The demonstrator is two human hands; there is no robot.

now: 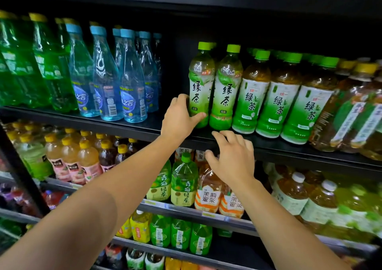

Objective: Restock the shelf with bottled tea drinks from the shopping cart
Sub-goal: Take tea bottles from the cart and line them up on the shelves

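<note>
A green tea bottle (200,83) with a light green cap stands upright at the left end of the tea row on the black shelf (268,147). My left hand (179,118) grips its lower part, thumb across the front of the label. A second bottle of the same tea (225,87) stands right beside it. My right hand (233,158) hovers below the shelf edge with loosely spread fingers and holds nothing. The shopping cart is out of view.
Right of the two bottles stand three green-label tea bottles (277,96) and larger amber tea bottles (351,108). A dark gap separates the tea from blue water bottles (115,77) and green soda bottles (41,62) on the left. Lower shelves hold several juice and tea bottles (184,182).
</note>
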